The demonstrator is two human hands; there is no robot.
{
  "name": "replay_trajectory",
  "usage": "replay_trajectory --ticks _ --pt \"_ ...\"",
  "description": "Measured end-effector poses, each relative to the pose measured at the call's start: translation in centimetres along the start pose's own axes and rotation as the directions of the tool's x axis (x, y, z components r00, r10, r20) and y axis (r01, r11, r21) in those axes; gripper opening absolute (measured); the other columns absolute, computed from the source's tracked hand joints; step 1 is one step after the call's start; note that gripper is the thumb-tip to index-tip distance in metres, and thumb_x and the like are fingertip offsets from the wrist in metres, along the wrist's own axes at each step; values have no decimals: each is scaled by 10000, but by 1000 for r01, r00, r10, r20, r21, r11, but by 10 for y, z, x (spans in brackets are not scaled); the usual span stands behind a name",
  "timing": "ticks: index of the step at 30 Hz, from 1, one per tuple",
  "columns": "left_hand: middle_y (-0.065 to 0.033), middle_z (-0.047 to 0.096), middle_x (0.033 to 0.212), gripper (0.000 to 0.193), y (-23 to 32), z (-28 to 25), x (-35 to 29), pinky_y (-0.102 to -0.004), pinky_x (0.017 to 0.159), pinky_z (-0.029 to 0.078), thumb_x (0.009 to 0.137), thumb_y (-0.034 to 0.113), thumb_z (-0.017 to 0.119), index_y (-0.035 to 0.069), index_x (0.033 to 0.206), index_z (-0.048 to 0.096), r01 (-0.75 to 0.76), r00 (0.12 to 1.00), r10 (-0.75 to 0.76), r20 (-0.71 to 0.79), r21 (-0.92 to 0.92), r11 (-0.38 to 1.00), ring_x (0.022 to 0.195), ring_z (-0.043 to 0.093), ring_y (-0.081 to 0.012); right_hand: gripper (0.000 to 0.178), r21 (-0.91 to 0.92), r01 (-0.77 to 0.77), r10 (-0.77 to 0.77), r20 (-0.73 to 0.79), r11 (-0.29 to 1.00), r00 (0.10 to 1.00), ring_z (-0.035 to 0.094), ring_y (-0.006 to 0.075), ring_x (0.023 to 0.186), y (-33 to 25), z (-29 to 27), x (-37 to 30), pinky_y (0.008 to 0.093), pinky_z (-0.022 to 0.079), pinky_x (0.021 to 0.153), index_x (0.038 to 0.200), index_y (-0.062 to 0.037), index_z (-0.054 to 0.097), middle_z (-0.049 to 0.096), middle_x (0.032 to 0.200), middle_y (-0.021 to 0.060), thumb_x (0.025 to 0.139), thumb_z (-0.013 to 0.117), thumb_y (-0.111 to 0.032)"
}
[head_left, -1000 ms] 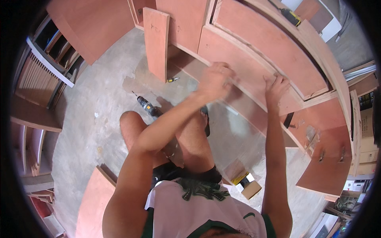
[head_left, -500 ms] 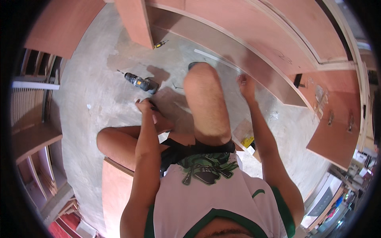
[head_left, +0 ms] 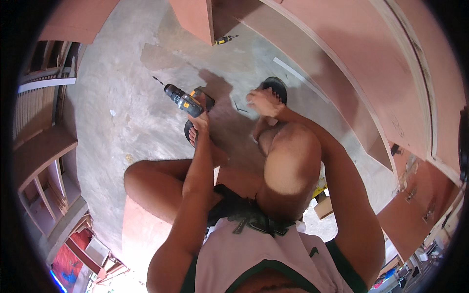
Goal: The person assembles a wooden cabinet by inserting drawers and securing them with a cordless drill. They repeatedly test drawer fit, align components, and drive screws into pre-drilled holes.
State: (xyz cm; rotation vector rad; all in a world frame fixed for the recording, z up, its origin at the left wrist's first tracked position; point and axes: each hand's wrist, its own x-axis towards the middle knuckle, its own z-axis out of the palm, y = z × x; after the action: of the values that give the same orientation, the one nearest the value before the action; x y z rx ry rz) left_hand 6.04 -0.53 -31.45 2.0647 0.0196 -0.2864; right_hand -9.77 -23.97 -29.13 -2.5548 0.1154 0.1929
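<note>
My left hand point(head_left: 199, 120) is closed around the rear of a cordless drill point(head_left: 183, 100), dark grey with yellow marks. A thin bit point(head_left: 158, 80) sticks out of its chuck toward the far left. Over my right foot, by the black sandal point(head_left: 276, 88), my right hand point(head_left: 264, 101) hangs with its fingers loosely bent and apart; I see nothing in it. Just left of that hand, small dark thin pieces point(head_left: 239, 107) lie on the concrete floor.
A yellow-and-black screwdriver point(head_left: 226, 40) lies by an upright pinkish panel point(head_left: 195, 19). A white strip point(head_left: 300, 79) rests along the long wooden cabinet frame point(head_left: 342, 83) on the right. Beside my right thigh is a small cardboard box point(head_left: 323, 207). Shelving point(head_left: 46, 139) stands at left.
My left hand has come forward onto the drill and closed on it. My right hand has moved left from beside the cabinet frame to over my right foot. The whole view has shifted.
</note>
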Motion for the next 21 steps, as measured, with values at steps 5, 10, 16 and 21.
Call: replay_trajectory --ticks 5,10,16,21 --pt "-126 709 1021 402 18 12 1 -389 882 496 933 365 743 -11 1061 681 -35 999 36 -15 63 997 941 647 -260 238 -130 88 -45 303 988 952 663 356 1028 4 59 28 449 534 915 1015 -36 685 656 1067 146 860 683 -216" --pt "-119 670 1172 520 20 0 -10 -392 961 462 951 456 686 49 1261 593 64 995 -73 62 137 988 1067 617 -276 339 -191 -76 124 251 979 960 603 370 1169 11 72 -3 486 476 998 1074 -59 653 636 1182 181 904 631 -352" --pt "-107 699 1042 361 -6 10 0 -379 884 515 920 265 773 6 1142 655 -101 993 91 -74 -140 985 944 642 -244 331 36 -810 810 -70 586 582 499 421 1287 -62 -19 -3 546 351 1113 1174 -146 582 485 1408 299 898 603 -328" --pt "-152 647 1196 532 -29 19 29 -400 959 485 864 263 797 -21 1266 596 -207 978 203 -39 -204 957 1052 618 -281 269 563 -527 625 25 636 780 628 317 1105 -5 -21 -50 477 502 923 1102 -32 589 606 1233 231 897 649 -196"
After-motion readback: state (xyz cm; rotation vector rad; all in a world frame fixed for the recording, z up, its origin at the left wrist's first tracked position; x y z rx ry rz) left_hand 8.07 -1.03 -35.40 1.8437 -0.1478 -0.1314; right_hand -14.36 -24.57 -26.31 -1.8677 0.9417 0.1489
